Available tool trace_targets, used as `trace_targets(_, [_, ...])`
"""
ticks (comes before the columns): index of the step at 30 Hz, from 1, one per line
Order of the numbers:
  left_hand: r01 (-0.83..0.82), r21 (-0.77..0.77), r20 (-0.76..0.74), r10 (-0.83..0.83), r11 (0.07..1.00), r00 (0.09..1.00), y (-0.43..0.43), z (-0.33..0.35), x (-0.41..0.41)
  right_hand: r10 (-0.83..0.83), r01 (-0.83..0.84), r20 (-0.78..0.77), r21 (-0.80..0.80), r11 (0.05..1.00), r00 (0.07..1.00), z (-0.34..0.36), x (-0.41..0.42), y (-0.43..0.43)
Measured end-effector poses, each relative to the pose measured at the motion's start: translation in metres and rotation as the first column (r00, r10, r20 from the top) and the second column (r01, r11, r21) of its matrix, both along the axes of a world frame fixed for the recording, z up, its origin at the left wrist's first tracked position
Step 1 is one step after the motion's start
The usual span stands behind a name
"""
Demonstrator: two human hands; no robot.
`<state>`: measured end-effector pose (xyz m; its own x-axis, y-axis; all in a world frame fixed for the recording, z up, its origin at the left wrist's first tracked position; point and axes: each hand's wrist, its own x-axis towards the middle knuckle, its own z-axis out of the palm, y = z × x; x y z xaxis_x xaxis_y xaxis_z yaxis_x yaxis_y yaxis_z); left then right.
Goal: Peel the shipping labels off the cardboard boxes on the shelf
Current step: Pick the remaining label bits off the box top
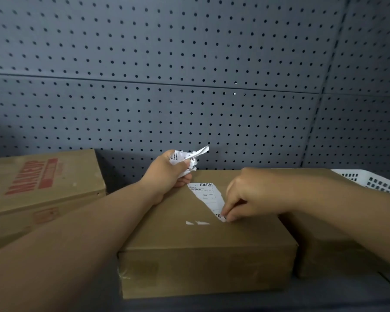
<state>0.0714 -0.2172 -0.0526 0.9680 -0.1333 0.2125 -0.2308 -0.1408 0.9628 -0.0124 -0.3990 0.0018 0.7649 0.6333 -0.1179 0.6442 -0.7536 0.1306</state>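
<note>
A plain cardboard box (189, 239) sits on the shelf in front of me. On its top a torn white strip of shipping label (206, 194) still sticks, narrowing toward me, with two small white scraps (197, 222) beside it. My right hand (245, 197) pinches the strip's near tip with its fingertips. My left hand (167, 174) rests at the box's far edge and grips a crumpled wad of peeled label paper (187, 159).
A second cardboard box (43, 183) with red print stands at the left. Another brown box (324, 244) lies under my right forearm. A white plastic basket (369, 181) is at the far right. A grey pegboard wall (189, 75) backs the shelf.
</note>
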Motion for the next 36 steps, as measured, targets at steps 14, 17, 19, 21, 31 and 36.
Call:
trace_targets(14, [-0.019, 0.014, -0.011, 0.019, 1.000, 1.000, -0.001, -0.001, 0.001, 0.048, -0.027, 0.141, -0.146, 0.989, 0.989, -0.011, 0.001, 0.010])
trace_targets(17, [-0.023, 0.011, -0.013, 0.023, 1.000, 1.000, 0.000, -0.001, 0.002, 0.029, -0.023, 0.065, -0.093, 0.995, 0.997, -0.005, 0.001, 0.007])
trace_targets(19, [-0.022, 0.010, -0.010, 0.022, 1.000, 1.000, 0.000, -0.001, 0.002, 0.029, -0.022, 0.060, -0.115, 0.993, 0.998, -0.005, 0.001, 0.008])
trace_targets(21, [-0.022, 0.007, -0.007, 0.022, 1.000, 1.000, 0.000, -0.001, 0.002, 0.021, -0.011, 0.076, -0.133, 0.991, 0.997, -0.007, 0.001, 0.009])
trace_targets(31, [-0.022, 0.028, -0.001, 0.022, 0.999, 1.000, -0.001, -0.001, 0.000, 0.036, 0.000, 0.214, -0.166, 0.986, 0.976, -0.016, -0.005, 0.013])
trace_targets(36, [-0.041, 0.020, 0.003, 0.041, 0.999, 0.999, 0.000, -0.001, 0.001, -0.066, 0.068, 0.184, -0.003, 0.998, 0.981, -0.014, 0.003, 0.009])
